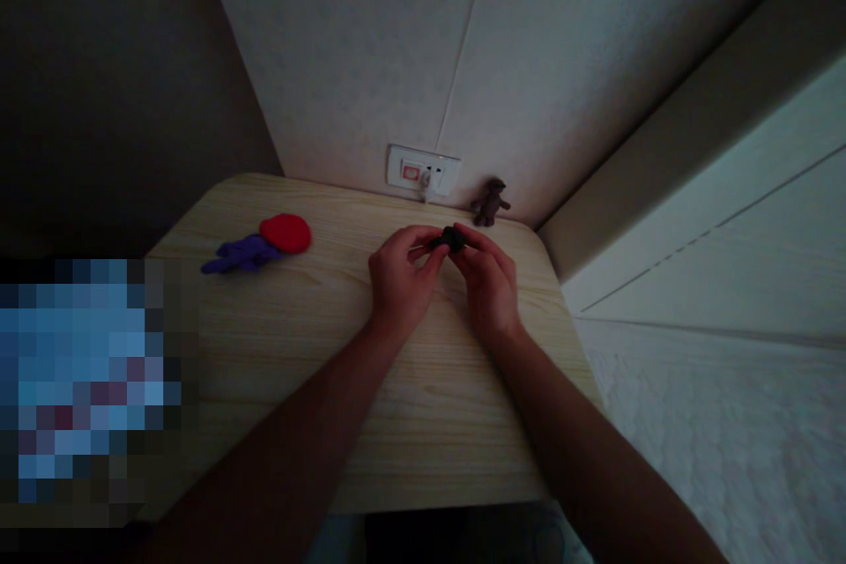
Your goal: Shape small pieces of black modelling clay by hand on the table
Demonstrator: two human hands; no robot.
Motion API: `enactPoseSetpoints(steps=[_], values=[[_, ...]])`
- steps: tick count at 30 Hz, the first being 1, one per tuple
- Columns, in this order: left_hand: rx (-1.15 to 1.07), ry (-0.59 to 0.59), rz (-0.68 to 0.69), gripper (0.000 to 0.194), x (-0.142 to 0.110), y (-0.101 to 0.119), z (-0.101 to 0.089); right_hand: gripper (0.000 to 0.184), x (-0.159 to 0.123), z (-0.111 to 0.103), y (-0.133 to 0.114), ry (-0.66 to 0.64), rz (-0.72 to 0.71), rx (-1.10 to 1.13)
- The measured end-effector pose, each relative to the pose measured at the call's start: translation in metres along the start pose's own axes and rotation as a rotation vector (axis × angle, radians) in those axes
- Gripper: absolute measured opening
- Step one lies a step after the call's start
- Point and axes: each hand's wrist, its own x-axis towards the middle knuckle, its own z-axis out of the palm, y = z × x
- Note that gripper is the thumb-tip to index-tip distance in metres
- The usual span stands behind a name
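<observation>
Above the middle of the wooden table point(423, 449), both my hands meet around a small black object point(453, 239) whose kind I cannot make out. My left hand point(404, 273) pinches it from the left between thumb and fingers. From the other side, the fingers of my right hand point(487, 278) close on it too. Just beyond my right hand, a small dark brown figure point(490, 202) with arms and legs stands upright by the wall. To the left lies a purple figure-shaped piece point(243, 254), with a flat red oval piece point(286, 233) touching its upper end.
A white wall socket point(402, 166) with a plug point(426, 183) in it sits at the table's back edge. On the right are a pale panel point(661, 220) and a quilted white surface point(714, 441). A blurred-out bluish patch point(79, 370) covers the lower left.
</observation>
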Motion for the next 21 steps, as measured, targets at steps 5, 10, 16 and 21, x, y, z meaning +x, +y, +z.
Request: enactPoseSetpoints(steps=[5,10,16,21], values=[[0.007,0.017,-0.030,0.016,0.0006,0.0024,-0.0009,0.036,-0.0013,-0.0003,0.0018,-0.056,-0.031,-0.037],[0.002,0.023,-0.029,0.014,0.0001,0.0033,-0.0013,0.037,-0.0005,-0.0020,-0.0004,-0.099,-0.056,-0.087],[0.010,0.032,-0.035,0.013,0.0009,0.0037,-0.0016,0.036,-0.0008,0.0004,-0.0024,-0.100,-0.034,-0.076],[-0.007,0.034,-0.030,0.013,0.0010,0.0040,-0.0018,0.039,-0.0017,0.0000,-0.0008,-0.112,-0.030,-0.041]])
